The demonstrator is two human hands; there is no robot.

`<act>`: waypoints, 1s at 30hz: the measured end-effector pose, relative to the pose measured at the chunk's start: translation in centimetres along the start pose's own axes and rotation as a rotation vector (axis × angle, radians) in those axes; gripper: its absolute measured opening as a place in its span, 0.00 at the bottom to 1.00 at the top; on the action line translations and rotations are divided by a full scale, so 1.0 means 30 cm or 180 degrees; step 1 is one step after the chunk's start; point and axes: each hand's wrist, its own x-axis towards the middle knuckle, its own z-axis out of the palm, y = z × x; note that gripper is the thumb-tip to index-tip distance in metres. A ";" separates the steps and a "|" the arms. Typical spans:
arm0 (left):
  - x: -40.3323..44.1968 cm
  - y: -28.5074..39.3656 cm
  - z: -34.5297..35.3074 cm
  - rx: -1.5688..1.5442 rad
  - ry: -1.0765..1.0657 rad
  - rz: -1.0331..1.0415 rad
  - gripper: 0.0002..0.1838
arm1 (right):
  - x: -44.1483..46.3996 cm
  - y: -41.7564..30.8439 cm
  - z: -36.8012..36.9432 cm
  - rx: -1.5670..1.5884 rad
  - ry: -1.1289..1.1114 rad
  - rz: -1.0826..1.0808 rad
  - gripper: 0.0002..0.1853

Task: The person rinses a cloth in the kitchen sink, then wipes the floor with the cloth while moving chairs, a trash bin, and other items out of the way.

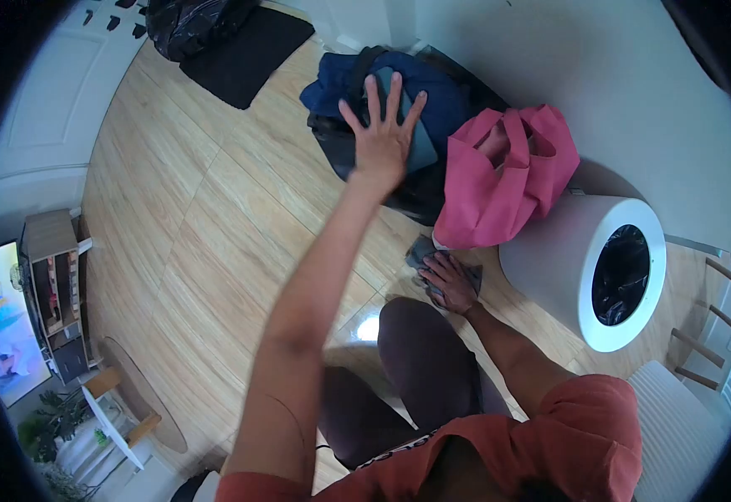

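My left hand (382,142) is open, its fingers spread wide over a black bag (332,144) stuffed with dark blue fabric (436,92). Under the palm and fingers lies a flat teal item (423,151), partly covered, whose kind I cannot make out. Lower down, my right hand (451,283) presses a crumpled grey cloth (420,251) against the wood-look floor (240,217), with its fingers curled over the fabric. Just above that hand, a pink tote bag (482,197) leans between the black bag and a white bin.
The white round bin (549,259), lined with black plastic, stands to the right of my right hand. A black mat (248,54) and a black plastic bag (185,29) lie at the top. A wooden shelf unit (51,284) and a lit screen (5,322) are far left.
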 end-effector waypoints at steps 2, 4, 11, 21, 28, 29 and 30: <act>0.066 -0.090 0.066 0.1242 0.0174 0.1068 0.63 | -0.020 -0.007 0.000 -0.0147 0.0092 0.0131 0.35; 0.136 -0.109 -0.026 0.1782 -0.0605 0.1377 0.76 | -0.024 -0.007 0.010 -0.0076 0.0123 0.0139 0.35; 0.248 -0.264 -0.018 0.0756 -0.1139 0.1299 0.78 | -0.017 0.004 0.009 -0.0003 0.0238 0.0096 0.34; 0.242 -0.351 0.033 -0.0044 -0.1057 0.1416 0.55 | -0.024 0.009 0.014 -0.0178 0.0007 0.0222 0.33; 0.197 -0.354 0.030 -0.0120 -0.1024 0.1325 0.45 | -0.019 -0.005 -0.006 -0.0066 0.0282 0.0239 0.30; 0.193 -0.353 0.028 -0.0039 -0.1004 0.1265 0.45 | -0.010 -0.010 -0.016 0.0003 0.0450 0.0211 0.27; 0.190 -0.353 0.026 -0.0064 -0.0990 0.1269 0.45 | -0.017 -0.026 -0.023 -0.0019 0.0441 0.0228 0.27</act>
